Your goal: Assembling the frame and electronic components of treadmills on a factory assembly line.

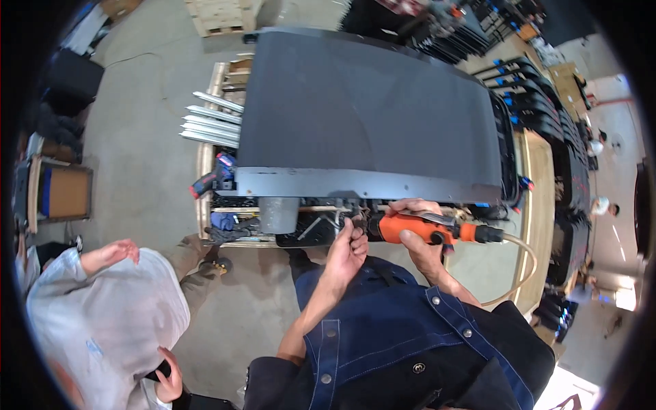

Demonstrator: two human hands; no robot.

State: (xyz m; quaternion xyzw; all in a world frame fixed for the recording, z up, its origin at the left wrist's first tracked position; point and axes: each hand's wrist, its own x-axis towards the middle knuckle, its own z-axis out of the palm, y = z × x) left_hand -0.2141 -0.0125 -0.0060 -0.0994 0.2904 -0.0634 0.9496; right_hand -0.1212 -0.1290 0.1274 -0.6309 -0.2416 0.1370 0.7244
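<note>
My right hand (pixel 424 254) is wrapped round an orange power tool (pixel 396 229) lying sideways, its black nose toward the left. A pale hose (pixel 531 263) curves away from the tool's right end. Just left of the nose, my left hand (pixel 347 250) is closed in a pinch; what sits between its fingertips is too small and hidden to name. Both hands are at the near edge of a large dark grey panel (pixel 369 102), below its front lip. A grey cylindrical container (pixel 278 216) stands left of my left hand, under that lip.
Silver metal bars (pixel 212 126) stick out beyond the panel's left side. A red-and-black cordless tool (pixel 203 184) lies by its left corner. Another person (pixel 113 307) in a light shirt is at my left. Stacked black parts (pixel 540 96) and a wooden crate (pixel 536 225) stand right.
</note>
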